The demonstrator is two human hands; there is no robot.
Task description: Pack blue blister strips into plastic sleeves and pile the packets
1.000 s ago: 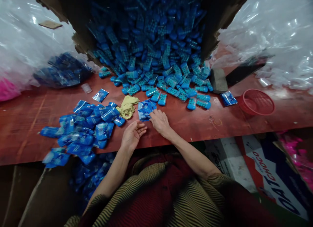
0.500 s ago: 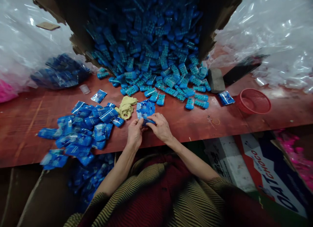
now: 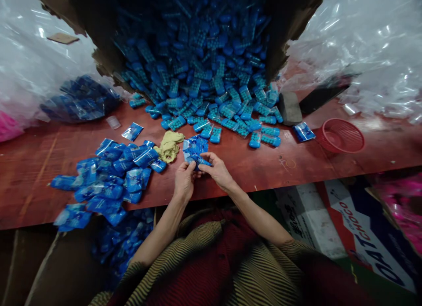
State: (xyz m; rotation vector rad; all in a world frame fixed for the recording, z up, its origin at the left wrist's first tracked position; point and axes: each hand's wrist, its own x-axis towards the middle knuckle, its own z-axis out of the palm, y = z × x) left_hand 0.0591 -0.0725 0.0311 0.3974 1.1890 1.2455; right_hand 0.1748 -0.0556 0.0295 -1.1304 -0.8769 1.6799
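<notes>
My left hand (image 3: 184, 183) and my right hand (image 3: 218, 170) meet at the near edge of a red-brown table (image 3: 296, 165). Both pinch a small blue plastic packet (image 3: 198, 162) between their fingertips. Just beyond them lies a small stack of the same blue packets (image 3: 194, 146). A heap of filled blue packets (image 3: 112, 178) spreads on the table to the left of my hands. A crumpled yellow cloth (image 3: 169, 145) lies between that heap and the stack.
An open cardboard box (image 3: 290, 16) at the back spills many blue bead cases (image 3: 211, 95) onto the table. A red mesh basket (image 3: 341, 136) sits at the right. Clear plastic bags (image 3: 362, 46) flank both sides. More blue packets fill a box (image 3: 125, 240) below the table's edge.
A second ago my left hand lay open, palm up, and my right touched the packet stack. Both hands have since closed on one packet and raised it slightly.
</notes>
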